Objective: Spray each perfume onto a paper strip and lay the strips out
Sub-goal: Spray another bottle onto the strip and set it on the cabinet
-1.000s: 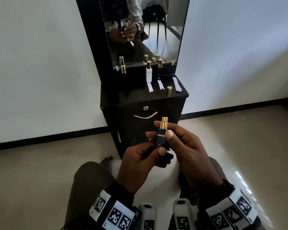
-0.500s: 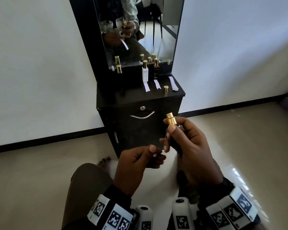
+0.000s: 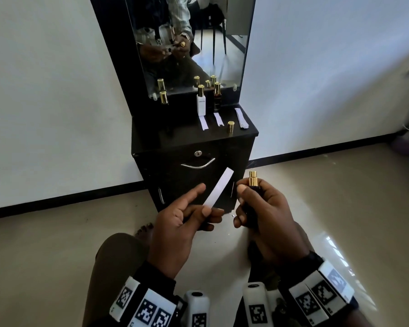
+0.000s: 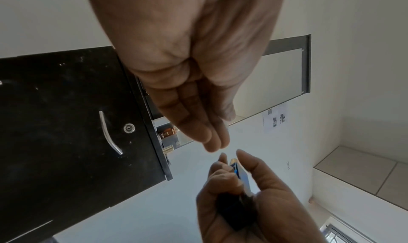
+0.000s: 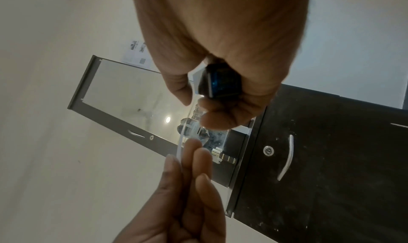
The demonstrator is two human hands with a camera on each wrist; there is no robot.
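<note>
Your right hand (image 3: pixel 267 215) hides most of the gripped dark bottle (image 3: pixel 253 185), while your left fingers (image 3: pixel 207 212) now pinch a raised paper strip (image 3: pixel 219 190).

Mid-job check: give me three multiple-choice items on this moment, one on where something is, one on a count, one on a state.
1. Where is the loose gold cap?
A. on the cabinet top
B. on the floor
C. in the left hand

2. How many single strips lie in front of the standing bottles?
A. none
B. two
C. five

3. What is the state of the dark bottle in the right hand?
A. capped
B. lying on its side
C. uncapped, nozzle up

Answers:
1 A, the cap stands beside the laid strips.
2 B, one before the white bottle, one before its dark neighbour.
3 C, the bare gold nozzle shows, near the strip pinched by the left hand.
</note>
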